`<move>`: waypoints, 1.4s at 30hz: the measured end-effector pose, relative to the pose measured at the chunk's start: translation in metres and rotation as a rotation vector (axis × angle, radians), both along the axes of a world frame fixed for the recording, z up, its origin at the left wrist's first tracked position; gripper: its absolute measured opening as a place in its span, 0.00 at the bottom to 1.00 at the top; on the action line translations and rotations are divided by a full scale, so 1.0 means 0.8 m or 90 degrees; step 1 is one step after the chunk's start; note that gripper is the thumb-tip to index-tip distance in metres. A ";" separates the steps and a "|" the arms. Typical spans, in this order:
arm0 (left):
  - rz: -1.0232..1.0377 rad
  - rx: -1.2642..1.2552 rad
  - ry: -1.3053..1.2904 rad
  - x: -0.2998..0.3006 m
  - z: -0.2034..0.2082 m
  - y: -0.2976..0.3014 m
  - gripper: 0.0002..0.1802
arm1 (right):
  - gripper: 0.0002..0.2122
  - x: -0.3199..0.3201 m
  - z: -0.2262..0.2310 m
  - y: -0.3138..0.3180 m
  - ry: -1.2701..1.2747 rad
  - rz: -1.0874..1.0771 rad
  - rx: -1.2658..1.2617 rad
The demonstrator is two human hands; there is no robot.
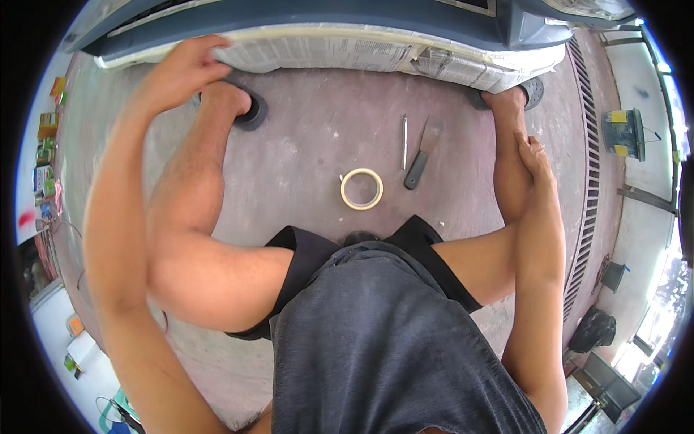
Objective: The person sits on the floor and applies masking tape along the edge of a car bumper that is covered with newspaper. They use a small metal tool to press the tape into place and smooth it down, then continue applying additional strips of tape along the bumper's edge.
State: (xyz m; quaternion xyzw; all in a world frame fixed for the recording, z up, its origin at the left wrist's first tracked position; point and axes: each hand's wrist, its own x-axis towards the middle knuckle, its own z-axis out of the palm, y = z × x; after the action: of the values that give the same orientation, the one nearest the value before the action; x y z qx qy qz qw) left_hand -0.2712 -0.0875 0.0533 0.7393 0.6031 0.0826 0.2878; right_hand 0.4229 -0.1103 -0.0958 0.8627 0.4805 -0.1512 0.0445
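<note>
My left hand point(189, 71) reaches to the newspaper masking point(329, 52) along the lower edge of a blue-grey vehicle panel point(405, 20). Its fingers are apart and slightly blurred, with the tips at the paper's upper taped edge. Nothing shows in that hand. My right hand point(535, 155) rests against my right shin, thumb apart from loosely bent fingers, holding no object. On the floor between my legs lie a roll of cream masking tape point(379, 189), a putty knife point(417, 168) with a dark handle, and a thin silver pen-like tool point(405, 141).
A slotted drain grate point(583, 173) runs along the right side. Beyond it, a grey bucket point(623, 136) and a black bag point(593, 329) stand near the wall. Several small boxes point(45, 148) line the left edge. My feet in dark clogs point(253, 112) flank the tools.
</note>
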 end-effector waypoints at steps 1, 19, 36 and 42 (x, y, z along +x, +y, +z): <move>0.054 -0.003 0.028 -0.029 0.010 -0.021 0.26 | 0.33 -0.016 0.017 -0.008 -0.006 -0.011 -0.039; 1.203 -0.154 0.501 0.017 -0.349 -1.064 0.38 | 0.27 -0.119 0.138 -0.114 -0.186 0.105 -0.249; 1.342 -0.367 0.547 0.097 -0.418 -1.087 0.42 | 0.22 -0.176 0.182 -0.127 -0.291 0.181 -0.314; 1.329 -0.345 0.578 0.093 -0.401 -1.077 0.41 | 0.20 -0.191 0.169 -0.110 -0.241 0.260 -0.247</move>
State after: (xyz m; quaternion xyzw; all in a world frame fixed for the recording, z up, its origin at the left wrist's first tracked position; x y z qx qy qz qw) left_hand -0.1971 -0.9494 -0.2677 -0.2388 0.9630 -0.1241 -0.0134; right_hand 0.2703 -0.1984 0.0393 0.7369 0.5887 -0.0650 0.3258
